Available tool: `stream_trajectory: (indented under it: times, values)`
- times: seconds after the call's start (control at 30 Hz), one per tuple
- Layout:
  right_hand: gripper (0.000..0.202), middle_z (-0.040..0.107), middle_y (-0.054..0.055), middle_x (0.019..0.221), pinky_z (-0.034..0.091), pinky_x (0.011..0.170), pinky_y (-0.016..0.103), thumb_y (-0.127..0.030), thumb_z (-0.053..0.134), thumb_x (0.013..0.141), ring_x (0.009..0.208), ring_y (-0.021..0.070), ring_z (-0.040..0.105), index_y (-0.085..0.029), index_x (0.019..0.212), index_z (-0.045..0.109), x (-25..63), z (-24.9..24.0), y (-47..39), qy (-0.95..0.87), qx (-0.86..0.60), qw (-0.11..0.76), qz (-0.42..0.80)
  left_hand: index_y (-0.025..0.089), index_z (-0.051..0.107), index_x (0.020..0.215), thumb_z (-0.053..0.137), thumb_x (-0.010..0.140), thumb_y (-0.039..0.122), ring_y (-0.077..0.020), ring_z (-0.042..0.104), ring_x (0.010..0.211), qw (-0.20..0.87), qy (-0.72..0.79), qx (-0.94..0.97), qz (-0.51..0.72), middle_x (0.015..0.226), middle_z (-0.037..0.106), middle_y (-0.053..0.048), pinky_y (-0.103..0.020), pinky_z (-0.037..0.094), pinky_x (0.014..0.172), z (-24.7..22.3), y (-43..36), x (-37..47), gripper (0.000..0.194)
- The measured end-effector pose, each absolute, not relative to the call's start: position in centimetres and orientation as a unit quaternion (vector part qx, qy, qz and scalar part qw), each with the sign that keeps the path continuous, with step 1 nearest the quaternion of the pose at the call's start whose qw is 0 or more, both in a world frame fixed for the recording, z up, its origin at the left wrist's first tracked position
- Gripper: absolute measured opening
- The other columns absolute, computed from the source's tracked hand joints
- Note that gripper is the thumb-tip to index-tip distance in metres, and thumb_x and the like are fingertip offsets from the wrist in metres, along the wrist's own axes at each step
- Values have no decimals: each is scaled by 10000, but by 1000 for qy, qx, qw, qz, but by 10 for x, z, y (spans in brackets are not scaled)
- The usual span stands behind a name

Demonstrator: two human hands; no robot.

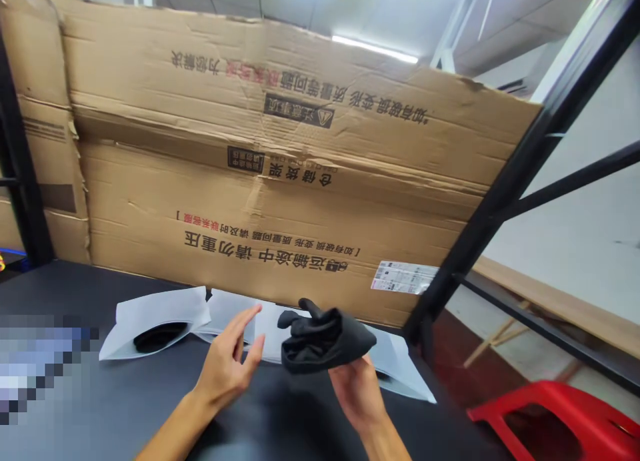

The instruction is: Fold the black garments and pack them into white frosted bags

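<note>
One glove (351,337), right grip (356,391); left (227,359) wide

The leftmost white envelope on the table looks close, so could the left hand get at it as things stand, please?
Probably yes: the left hand appears empty, near the leftmost white envelope, with nothing visible blocking the way; the black glove is in the right hand.

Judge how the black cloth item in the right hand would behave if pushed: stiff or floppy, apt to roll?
The black cloth item is probably floppy, given its loose folds. It seems light, since the right hand alone holds it up. Its uneven, bunched shape suggests it would crumple rather than roll.
</note>
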State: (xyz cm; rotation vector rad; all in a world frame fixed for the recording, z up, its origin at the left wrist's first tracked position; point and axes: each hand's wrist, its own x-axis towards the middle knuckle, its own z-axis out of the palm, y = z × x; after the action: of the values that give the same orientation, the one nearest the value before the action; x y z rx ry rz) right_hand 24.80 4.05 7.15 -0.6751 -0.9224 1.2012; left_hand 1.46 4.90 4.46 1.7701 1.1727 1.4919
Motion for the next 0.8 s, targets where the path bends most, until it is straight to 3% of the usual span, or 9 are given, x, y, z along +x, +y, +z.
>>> stream_trajectory:
  times: [0.1, 0.17, 0.27, 0.37, 0.47, 0.57, 0.67, 0.73, 0.8]
  values:
    - [327, 688, 20, 945, 512, 785, 322, -483, 721, 797, 859, 200, 630, -269, 1030, 637, 237, 74, 33, -496, -321, 631, 503, 242, 587, 1364, 527, 921, 557, -186, 687, 681, 464, 380, 571, 560, 1251, 694, -80, -343, 570, 748, 52, 44, 18, 547]
    - [261, 636, 13, 915, 487, 739, 287, -461, 680, 841, 812, 177, 588, -254, 979, 602, 230, 76, 27, -598, -336, 571, 451, 218, 642, 1305, 533, 906, 606, -228, 707, 810, 563, 353, 506, 551, 1152, 734, -85, -356, 563, 811, 53, 43, 22, 567]
    - [129, 593, 15, 908, 456, 794, 293, -356, 626, 882, 863, 181, 554, -240, 913, 580, 223, 79, 20, -723, -362, 475, 347, 211, 657, 1278, 638, 847, 598, -271, 695, 986, 639, 335, 428, 544, 1112, 747, -89, -357, 549, 866, 52, 46, 24, 580]
    - [47, 552, 12, 880, 434, 849, 324, -274, 582, 877, 884, 190, 540, -236, 849, 582, 222, 82, 20, -770, -367, 429, 298, 200, 653, 1273, 723, 790, 563, -272, 696, 990, 615, 353, 416, 570, 1115, 747, -88, -345, 549, 857, 51, 54, 20, 608]
    - [135, 500, 13, 866, 429, 863, 343, -273, 533, 896, 874, 191, 523, -229, 775, 573, 226, 85, 22, -759, -390, 451, 262, 181, 702, 1197, 673, 823, 581, -279, 681, 1038, 546, 379, 444, 601, 1130, 744, -96, -363, 526, 919, 50, 60, 15, 549]
    - [153, 535, 40, 1005, 455, 864, 351, -340, 541, 919, 915, 201, 535, -252, 1024, 609, 225, 86, 21, -738, -416, 465, 258, 200, 735, 1144, 626, 870, 551, -280, 657, 1105, 465, 384, 514, 610, 1164, 735, -83, -393, 482, 1007, 52, 59, 13, 459]
    - [538, 519, 71, 1254, 465, 927, 370, -354, 677, 843, 1055, 231, 538, -314, 1350, 503, 217, 82, 17, -764, -410, 422, 263, 228, 760, 1099, 646, 869, 499, -274, 624, 1171, 412, 377, 558, 614, 1199, 724, -64, -397, 429, 1078, 54, 55, 15, 373]
    - [524, 496, 69, 1314, 434, 986, 404, -271, 692, 818, 1143, 253, 506, -351, 1320, 567, 212, 77, 16, -792, -407, 398, 220, 241, 762, 1102, 667, 857, 481, -271, 606, 1208, 405, 378, 563, 614, 1227, 713, -55, -392, 410, 1103, 55, 54, 16, 356]
    - [401, 500, 60, 1320, 386, 1028, 452, -159, 616, 822, 1204, 268, 465, -366, 1156, 691, 209, 74, 16, -805, -407, 403, 156, 232, 746, 1142, 666, 853, 497, -281, 610, 1211, 421, 388, 545, 613, 1248, 706, -64, -411, 427, 1094, 53, 54, 18, 401]
